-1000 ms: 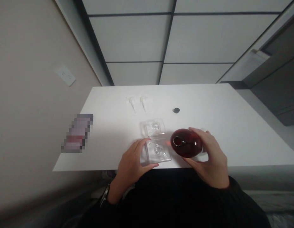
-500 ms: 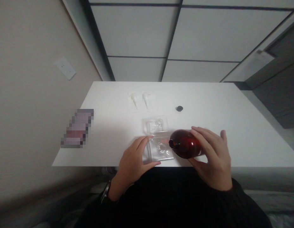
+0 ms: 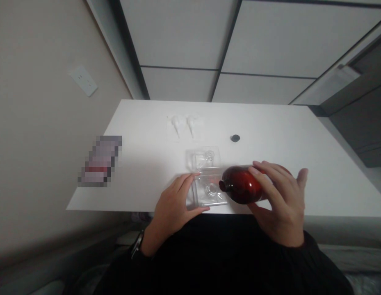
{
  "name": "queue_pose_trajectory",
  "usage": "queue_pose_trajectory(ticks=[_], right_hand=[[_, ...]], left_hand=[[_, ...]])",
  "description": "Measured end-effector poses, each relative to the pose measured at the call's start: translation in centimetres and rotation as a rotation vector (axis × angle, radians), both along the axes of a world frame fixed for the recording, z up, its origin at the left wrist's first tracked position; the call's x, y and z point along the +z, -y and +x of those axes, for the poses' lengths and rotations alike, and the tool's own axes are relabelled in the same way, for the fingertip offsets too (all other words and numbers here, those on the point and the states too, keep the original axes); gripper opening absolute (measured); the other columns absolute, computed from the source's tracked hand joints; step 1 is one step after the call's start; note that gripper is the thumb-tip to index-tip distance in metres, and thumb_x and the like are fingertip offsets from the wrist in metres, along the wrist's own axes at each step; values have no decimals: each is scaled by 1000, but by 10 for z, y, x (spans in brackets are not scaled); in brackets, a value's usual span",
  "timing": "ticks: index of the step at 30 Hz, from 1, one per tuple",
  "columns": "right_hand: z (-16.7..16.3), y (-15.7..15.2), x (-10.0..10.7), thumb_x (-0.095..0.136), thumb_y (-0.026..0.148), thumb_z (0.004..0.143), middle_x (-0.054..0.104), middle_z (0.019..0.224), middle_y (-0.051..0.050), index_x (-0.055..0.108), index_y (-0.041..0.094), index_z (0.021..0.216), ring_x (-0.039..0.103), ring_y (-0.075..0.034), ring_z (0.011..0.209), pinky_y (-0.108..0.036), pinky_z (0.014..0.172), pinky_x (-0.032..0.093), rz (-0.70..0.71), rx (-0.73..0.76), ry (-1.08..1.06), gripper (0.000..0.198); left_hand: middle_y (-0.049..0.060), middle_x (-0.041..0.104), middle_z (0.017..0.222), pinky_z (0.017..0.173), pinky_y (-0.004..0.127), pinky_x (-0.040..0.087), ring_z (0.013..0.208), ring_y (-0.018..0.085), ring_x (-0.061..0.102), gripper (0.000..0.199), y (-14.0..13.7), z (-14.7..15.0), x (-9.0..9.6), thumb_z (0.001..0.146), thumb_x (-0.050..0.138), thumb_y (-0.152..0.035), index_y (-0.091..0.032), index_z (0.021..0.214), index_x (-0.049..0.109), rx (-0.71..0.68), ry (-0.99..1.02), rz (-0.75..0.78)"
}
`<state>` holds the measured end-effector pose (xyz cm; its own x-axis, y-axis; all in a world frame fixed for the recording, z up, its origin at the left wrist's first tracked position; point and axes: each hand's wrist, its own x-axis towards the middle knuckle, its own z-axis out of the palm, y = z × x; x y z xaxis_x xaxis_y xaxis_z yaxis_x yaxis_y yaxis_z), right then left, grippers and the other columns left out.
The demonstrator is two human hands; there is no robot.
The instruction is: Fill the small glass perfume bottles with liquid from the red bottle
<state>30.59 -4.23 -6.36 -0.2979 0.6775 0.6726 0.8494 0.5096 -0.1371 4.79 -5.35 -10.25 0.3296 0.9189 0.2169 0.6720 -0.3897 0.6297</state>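
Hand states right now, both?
Left hand: steadying the open, clear plastic clamshell pack, thumb and fingers at its edges.
Right hand: closed around the tilted, rounded, translucent dark-red bottle.

The right hand is holding a glossy dark red bottle tipped over, its open mouth pointing left by the right edge of a clear plastic tray, while the left hand is bracketing that tray's left side between fingers and thumb. A second clear tray is lying just beyond on the white table, two white nozzle-like pieces are lying farther back, a dark disc is resting to their right, and a pixelated object is occupying the table's left edge.
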Motion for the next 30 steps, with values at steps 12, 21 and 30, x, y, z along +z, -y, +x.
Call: queue_pose_trajectory(ticks=[12, 21, 30], right_hand=[[-2, 1, 1, 68, 4, 87, 73, 132, -15, 62, 23, 139, 69, -35, 125, -75, 124, 22, 14, -27, 28, 56], [-3, 0, 1, 66, 5, 87, 72, 134, -14, 62, 26, 140, 68, -35, 126, -76, 124, 19, 32, -23, 30, 56], [-4, 0, 4, 64, 1, 85, 72, 135, -13, 64, 25, 136, 68, -34, 125, -78, 125, 15, 41, -27, 58, 57]], left_hand=[[15, 65, 142, 110, 52, 57, 132, 33, 64, 82, 0, 1, 1, 80, 90, -44, -20, 146, 47, 4, -2, 0], [16, 65, 143, 109, 52, 58, 132, 34, 65, 85, -1, 0, 1, 79, 91, -43, -20, 148, 46, -11, 11, 13], [16, 65, 143, 109, 51, 58, 132, 34, 65, 84, 0, 1, 1, 79, 91, -44, -20, 147, 47, 8, 9, 1]])
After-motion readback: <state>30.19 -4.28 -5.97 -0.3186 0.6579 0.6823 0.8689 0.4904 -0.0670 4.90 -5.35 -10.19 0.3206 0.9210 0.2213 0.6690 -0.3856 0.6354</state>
